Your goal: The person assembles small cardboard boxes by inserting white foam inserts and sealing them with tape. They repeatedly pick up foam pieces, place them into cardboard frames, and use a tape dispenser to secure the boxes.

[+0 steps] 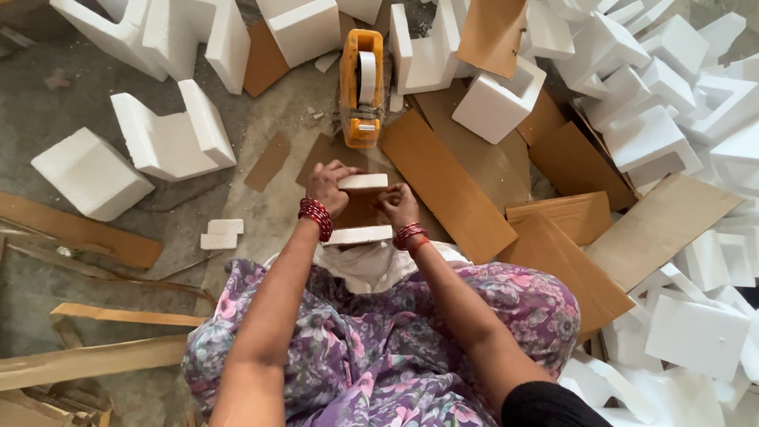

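Head view is showing a person sitting on a grey concrete floor (47,119), holding a white foam piece (363,182) over the lap, above a brown cardboard panel (360,209) with another foam strip (357,235) at its near edge. Left hand (328,188) is gripping the piece's left end, fingers curled over it; right hand (399,204) is pinching its right end, fingers together. An orange tape dispenser (361,87) is standing just beyond. White foam blocks (170,134) are lying scattered to the left and piling up on the right (672,103). Brown cardboard sheets (447,186) are crowding the floor ahead and to the right, wooden strips (95,360) to the left.
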